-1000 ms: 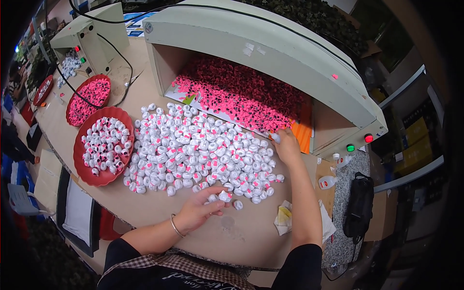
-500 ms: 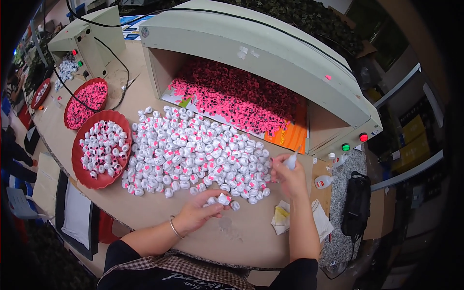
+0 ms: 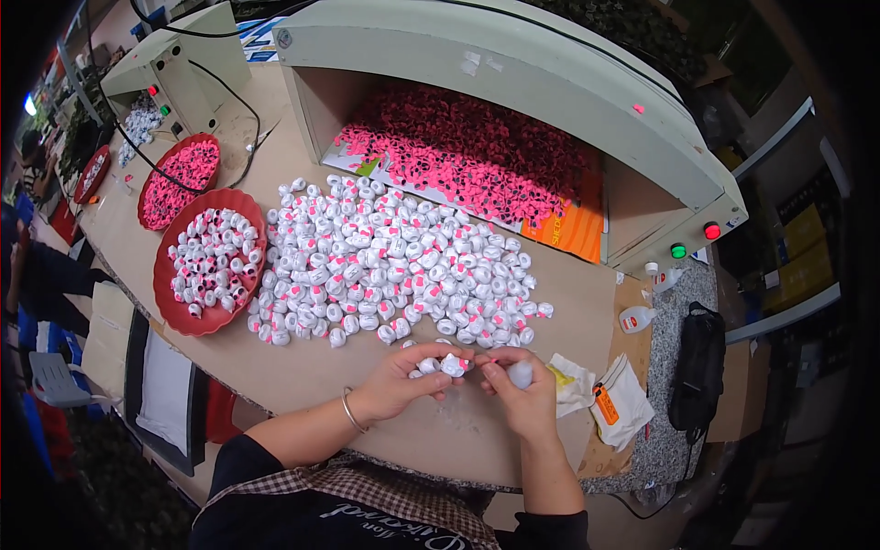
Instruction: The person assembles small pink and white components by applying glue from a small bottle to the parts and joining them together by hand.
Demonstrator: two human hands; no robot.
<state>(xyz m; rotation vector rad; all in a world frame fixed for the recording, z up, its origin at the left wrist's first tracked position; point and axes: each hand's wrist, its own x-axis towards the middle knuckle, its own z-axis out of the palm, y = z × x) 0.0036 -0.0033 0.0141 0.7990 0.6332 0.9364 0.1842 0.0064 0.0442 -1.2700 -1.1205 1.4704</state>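
In the lower middle of the frame, the white piece [image 3: 452, 366] sits at the fingertips of the left hand [image 3: 401, 378], which grasps it between thumb and fingers; other white ones [image 3: 427, 366] are tucked in the same grip, further left. The right hand [image 3: 522, 396] is curled around a pale bottle [image 3: 521, 374], its thumb and forefinger pinched together. Whether a small pink part is also caught in that pinch is too small to tell.

The relation that counts is across the narrow gap between the two hands: the white piece lies directly to the left of the right fingertips, at about the same height in the frame, and they look very near or touching. It is roundish, with no clear long axis; its pink patch is on the right side, facing the right hand. The bottle's tip is hidden by the fingers, so its exact direction cannot be told. The left hand, holding the white piece, is the nearer one to it.

Just above both hands, a broad pile [image 3: 385, 261] of white pieces covers the middle of the worktop [image 3: 298, 376]. A red bowl [image 3: 165, 289] stands left of it, and pink parts [image 3: 458, 174] lie in the box [image 3: 522, 87], upper right of centre.
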